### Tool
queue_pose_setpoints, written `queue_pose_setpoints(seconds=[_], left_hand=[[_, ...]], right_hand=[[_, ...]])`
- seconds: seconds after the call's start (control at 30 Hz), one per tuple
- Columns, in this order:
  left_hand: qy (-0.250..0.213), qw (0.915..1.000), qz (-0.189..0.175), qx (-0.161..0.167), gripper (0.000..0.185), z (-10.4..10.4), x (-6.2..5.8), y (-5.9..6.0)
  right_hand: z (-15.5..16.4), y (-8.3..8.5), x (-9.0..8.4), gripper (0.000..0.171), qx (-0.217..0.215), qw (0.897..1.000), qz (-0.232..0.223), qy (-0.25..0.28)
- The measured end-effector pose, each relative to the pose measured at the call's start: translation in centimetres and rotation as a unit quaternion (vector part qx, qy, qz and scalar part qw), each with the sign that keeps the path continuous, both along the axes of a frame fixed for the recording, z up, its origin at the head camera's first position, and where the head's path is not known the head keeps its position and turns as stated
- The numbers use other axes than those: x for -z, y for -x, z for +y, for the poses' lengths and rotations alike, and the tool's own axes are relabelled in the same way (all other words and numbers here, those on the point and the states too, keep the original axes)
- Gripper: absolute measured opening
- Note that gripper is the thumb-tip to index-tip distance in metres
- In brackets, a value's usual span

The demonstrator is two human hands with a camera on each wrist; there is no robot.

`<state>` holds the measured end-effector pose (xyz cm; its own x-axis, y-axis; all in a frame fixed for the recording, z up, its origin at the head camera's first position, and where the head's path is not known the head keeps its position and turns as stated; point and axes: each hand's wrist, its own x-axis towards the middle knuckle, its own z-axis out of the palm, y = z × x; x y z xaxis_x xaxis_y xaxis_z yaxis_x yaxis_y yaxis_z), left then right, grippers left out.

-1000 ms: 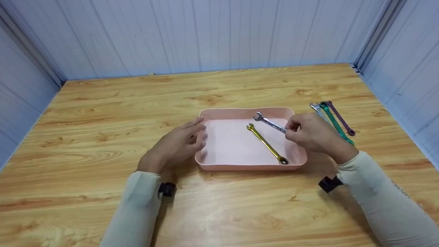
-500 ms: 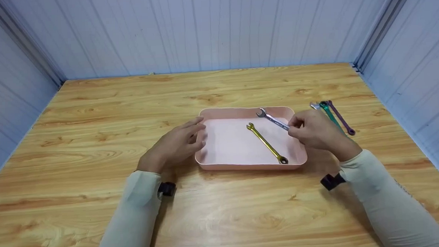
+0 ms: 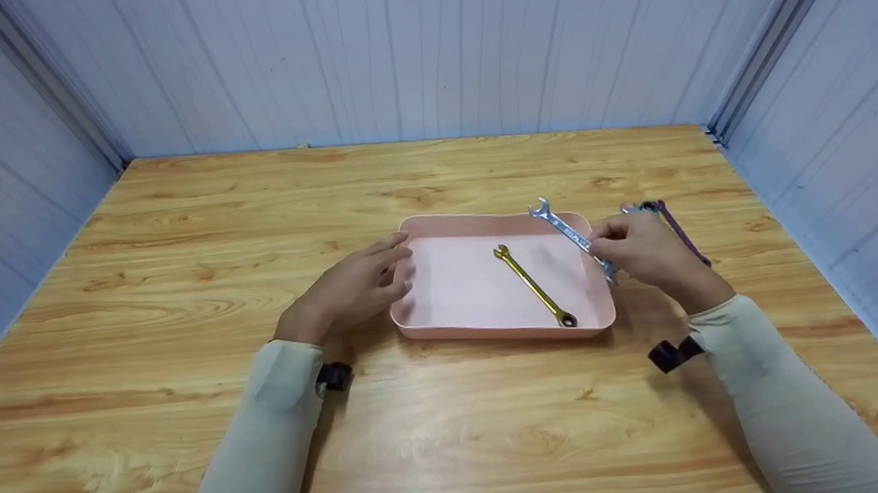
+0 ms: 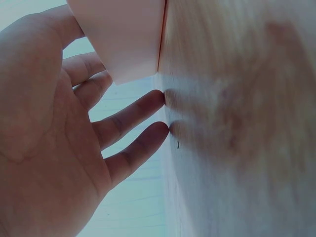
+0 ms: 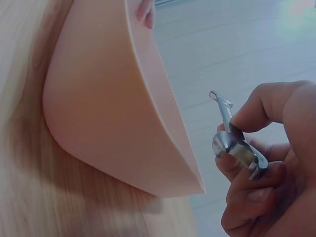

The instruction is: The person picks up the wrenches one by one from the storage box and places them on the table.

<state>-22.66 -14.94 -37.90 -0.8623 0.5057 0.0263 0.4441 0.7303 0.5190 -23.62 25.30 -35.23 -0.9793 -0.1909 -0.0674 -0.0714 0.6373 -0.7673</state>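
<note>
My right hand [image 3: 646, 254] pinches a silver open-end wrench [image 3: 567, 231] between thumb and fingers, over the right rim of a pink tray [image 3: 503, 332]. The wrench slants, one end toward the back left. In the right wrist view its near forked end [image 5: 239, 152] sticks out past the curled fingers, beside the tray wall [image 5: 103, 94]. My left hand [image 3: 351, 290] rests at the tray's left rim, fingers loosely spread. Two of its fingertips [image 4: 157, 97] reach down to the table in the left wrist view. A gold combination wrench [image 3: 531, 283] lies inside the tray.
To the right of the tray, partly hidden behind my right hand, lie a purple wrench [image 3: 682, 232], a green one and another silver wrench [image 3: 628, 208]. The wood-grain table [image 3: 257, 211] is bounded by pale panel walls [image 3: 429, 59] at the back and sides.
My right hand has moved right with the silver wrench, whose far end has swung up and back, above the tray rim. The left hand and the gold wrench have stayed in place.
</note>
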Motion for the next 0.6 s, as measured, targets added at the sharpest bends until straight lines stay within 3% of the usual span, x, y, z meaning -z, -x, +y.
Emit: queue_pose_setpoints(seconds=[0.3,0.6], left_hand=[[-0.01,1.0,-0.002,0.0,0.049,0.0,-0.1,-0.2],[-0.003,1.0,0.002,-0.002,0.049,0.0,0.0,-0.1]], right_hand=[[1.0,0.5,0.4,0.025,0.005,0.999,0.016,0.034],[1.6,0.7,0.2,0.023,0.018,0.998,-0.007,0.065]])
